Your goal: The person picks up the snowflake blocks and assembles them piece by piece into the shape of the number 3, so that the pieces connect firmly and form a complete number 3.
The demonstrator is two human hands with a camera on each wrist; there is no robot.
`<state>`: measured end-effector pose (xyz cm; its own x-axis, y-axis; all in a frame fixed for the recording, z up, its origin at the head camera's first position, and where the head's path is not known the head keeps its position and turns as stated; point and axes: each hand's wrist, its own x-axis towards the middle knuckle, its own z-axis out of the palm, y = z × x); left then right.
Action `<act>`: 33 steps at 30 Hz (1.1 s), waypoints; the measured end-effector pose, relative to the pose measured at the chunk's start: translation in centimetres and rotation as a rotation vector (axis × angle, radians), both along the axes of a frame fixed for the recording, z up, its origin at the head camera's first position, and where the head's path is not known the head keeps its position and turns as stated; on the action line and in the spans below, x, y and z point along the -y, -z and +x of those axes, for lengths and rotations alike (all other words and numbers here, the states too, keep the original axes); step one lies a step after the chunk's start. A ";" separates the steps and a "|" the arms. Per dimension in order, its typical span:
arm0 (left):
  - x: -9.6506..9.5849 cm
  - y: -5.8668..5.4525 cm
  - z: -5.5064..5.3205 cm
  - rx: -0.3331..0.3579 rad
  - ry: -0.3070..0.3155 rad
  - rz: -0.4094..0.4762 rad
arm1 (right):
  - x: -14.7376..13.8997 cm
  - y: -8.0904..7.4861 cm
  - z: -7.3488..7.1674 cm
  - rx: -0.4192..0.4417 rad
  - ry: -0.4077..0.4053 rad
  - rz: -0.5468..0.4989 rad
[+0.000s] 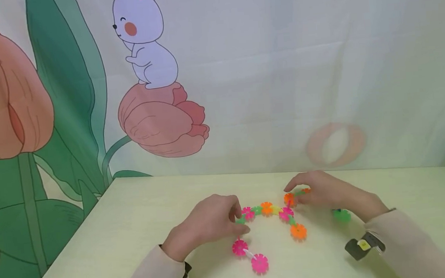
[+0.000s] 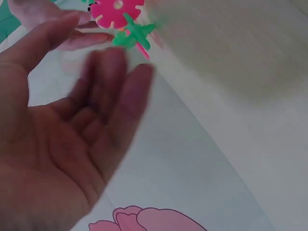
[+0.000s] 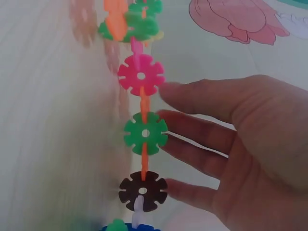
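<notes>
A chain of colourful slotted snowflake discs, with an orange disc along its top, curves across the table between my hands. My left hand is at the chain's left side, thumb and fingers apart and the fingers bent. In the left wrist view its palm is bare, with a pink disc and a green disc beyond the fingertips. My right hand is beside an upright-looking row. Its thumb tip meets the edge of a pink disc; its fingertips reach a green disc and a dark brown disc.
Two pink discs, the lower one nearest me, end the left branch. Another orange disc ends a short inner branch. A green disc shows under my right forearm. Behind the pale table hangs a printed curtain.
</notes>
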<state>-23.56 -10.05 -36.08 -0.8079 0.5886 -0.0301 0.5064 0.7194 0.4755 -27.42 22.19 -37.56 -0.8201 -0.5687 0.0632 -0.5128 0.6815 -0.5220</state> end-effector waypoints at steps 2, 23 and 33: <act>0.1 0.0 -0.1 0.026 -0.058 -0.054 | 0.3 0.1 0.0 -0.024 -0.032 0.020; -0.2 1.3 -1.1 0.100 -0.178 0.013 | 0.8 -1.1 2.2 0.160 0.094 0.142; -1.8 1.7 -2.6 0.035 -0.212 -0.009 | -0.9 0.1 4.2 0.416 0.065 -0.001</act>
